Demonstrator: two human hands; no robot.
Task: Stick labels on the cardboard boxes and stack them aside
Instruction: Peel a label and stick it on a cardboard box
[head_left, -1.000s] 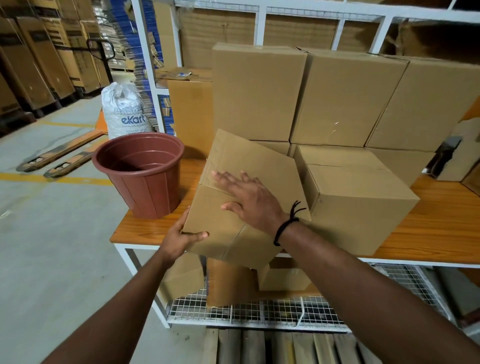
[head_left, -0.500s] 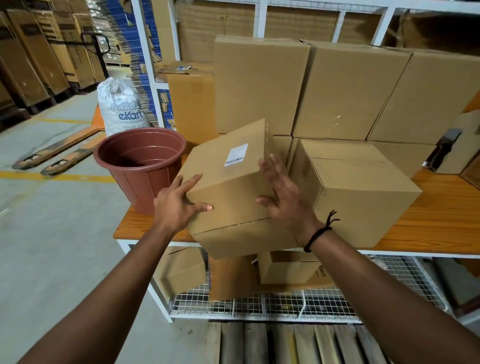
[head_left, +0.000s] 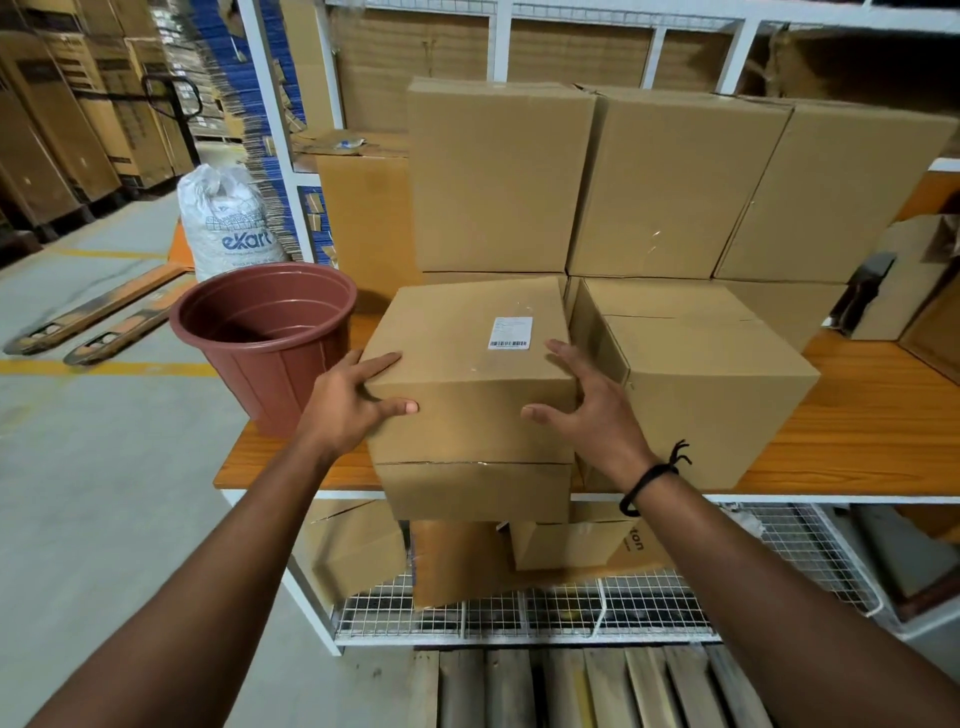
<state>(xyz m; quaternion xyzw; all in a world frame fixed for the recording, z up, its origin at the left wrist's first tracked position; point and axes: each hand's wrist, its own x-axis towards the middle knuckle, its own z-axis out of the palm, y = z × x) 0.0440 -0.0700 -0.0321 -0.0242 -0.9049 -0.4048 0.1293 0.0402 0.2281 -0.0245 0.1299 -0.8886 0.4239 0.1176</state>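
A plain cardboard box (head_left: 467, 374) sits level at the front of the orange table (head_left: 857, 415), its near part jutting over the table's edge. A white barcode label (head_left: 510, 332) is stuck on its top face, towards the far right. My left hand (head_left: 348, 402) grips the box's near left corner, fingers on top and thumb on the front face. My right hand (head_left: 592, 410) grips the near right corner, fingers along the right side and thumb on the front.
Another box (head_left: 701, 384) stands right against the held one. Larger boxes (head_left: 498, 176) are stacked behind. A brown plastic pot (head_left: 265, 332) stands at the table's left end. A wire shelf (head_left: 519, 608) with cartons lies below, a wooden pallet (head_left: 571, 686) at my feet.
The box was tilted up on its edge and turned; it has come down level with the label facing up. Both hands have shifted to its near corners.
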